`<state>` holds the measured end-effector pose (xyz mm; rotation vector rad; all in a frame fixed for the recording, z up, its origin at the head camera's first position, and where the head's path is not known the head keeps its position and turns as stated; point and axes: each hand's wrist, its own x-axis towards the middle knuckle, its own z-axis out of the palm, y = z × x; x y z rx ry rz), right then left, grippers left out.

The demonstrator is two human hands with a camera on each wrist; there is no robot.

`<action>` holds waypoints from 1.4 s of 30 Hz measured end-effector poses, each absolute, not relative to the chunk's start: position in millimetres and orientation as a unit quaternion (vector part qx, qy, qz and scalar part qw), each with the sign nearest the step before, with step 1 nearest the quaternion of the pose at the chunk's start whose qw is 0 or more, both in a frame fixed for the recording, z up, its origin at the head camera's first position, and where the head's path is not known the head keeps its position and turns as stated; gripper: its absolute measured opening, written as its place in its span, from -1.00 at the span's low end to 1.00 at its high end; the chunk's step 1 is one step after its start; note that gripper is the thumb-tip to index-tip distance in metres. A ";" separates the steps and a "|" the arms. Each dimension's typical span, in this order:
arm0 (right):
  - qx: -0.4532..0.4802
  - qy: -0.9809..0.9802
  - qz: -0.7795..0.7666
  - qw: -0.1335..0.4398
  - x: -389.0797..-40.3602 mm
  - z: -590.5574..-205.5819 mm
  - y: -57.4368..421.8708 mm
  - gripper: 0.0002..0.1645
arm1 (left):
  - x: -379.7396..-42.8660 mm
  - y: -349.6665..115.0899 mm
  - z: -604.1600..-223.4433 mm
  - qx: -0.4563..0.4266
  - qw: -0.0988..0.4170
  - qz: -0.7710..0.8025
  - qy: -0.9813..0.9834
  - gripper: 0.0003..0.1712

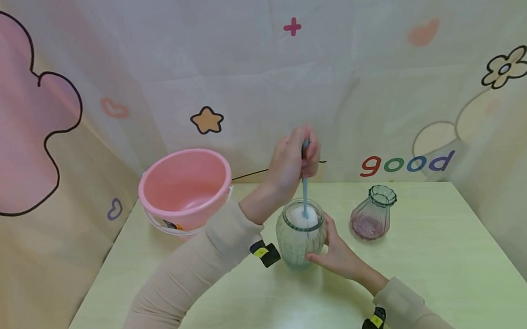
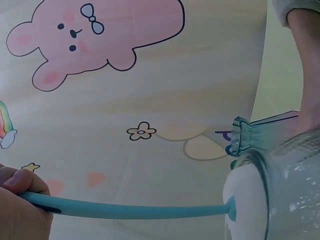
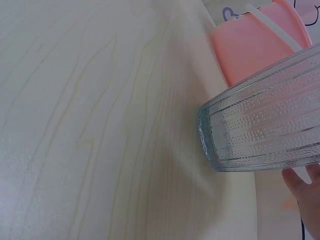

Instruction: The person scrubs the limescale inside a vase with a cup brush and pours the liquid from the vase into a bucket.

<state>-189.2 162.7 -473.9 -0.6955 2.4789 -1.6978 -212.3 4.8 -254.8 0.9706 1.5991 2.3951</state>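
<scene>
My left hand (image 1: 295,153) grips the blue handle of a sponge bottle brush (image 2: 140,210) above a clear ribbed glass jar (image 1: 297,245). The brush's white sponge head (image 1: 304,216) sits in the jar's mouth, with the handle pointing up. Around the right side of the jar, my right hand (image 1: 339,254) holds the glass with curled fingers and thumb. The right wrist view shows the jar's thick base close to the table, with some fingers of the right hand (image 3: 306,196) beside the wall. Whether the base touches the table I cannot tell.
A pink bucket (image 1: 185,182) with a white handle stands at the back left. On the right, a small green-and-purple glass vase (image 1: 373,218) stands near the jar. Behind the light wooden table (image 1: 441,254) hangs a printed curtain (image 1: 249,85).
</scene>
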 end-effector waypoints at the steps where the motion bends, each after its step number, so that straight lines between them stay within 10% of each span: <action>1: -0.223 0.804 -0.550 0.029 -188.8 -473.8 162.8 0.23 | -212.9 4.9 -257.3 0.317 0.051 0.788 0.526 -0.56; 42: -0.230 0.817 -0.528 0.006 -187.3 -476.3 163.5 0.19 | -205.8 -0.4 -341.1 0.317 0.094 0.741 0.584 -0.60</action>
